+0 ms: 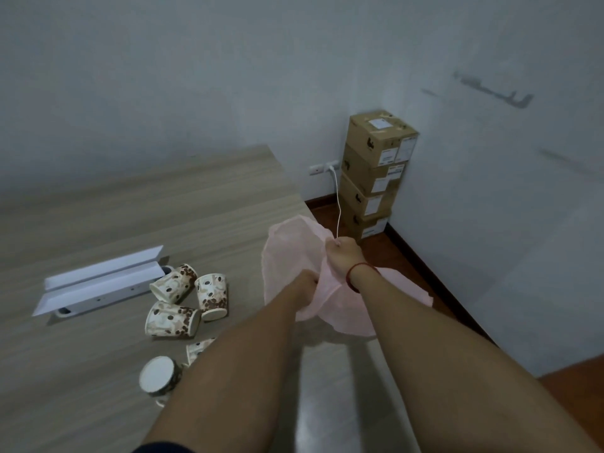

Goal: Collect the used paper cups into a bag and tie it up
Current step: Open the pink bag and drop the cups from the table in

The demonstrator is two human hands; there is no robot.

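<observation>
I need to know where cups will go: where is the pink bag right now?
In the head view, the pink bag is held in both hands at the table's right edge, right of the paper cups.

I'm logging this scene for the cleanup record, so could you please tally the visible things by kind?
Paper cups: 5, first cup, second, third, fourth, partly hidden by the arm, fifth
Pink plastic bag: 1
White cable tray cover: 1
Cardboard boxes, stacked: 4
Total: 11
</observation>
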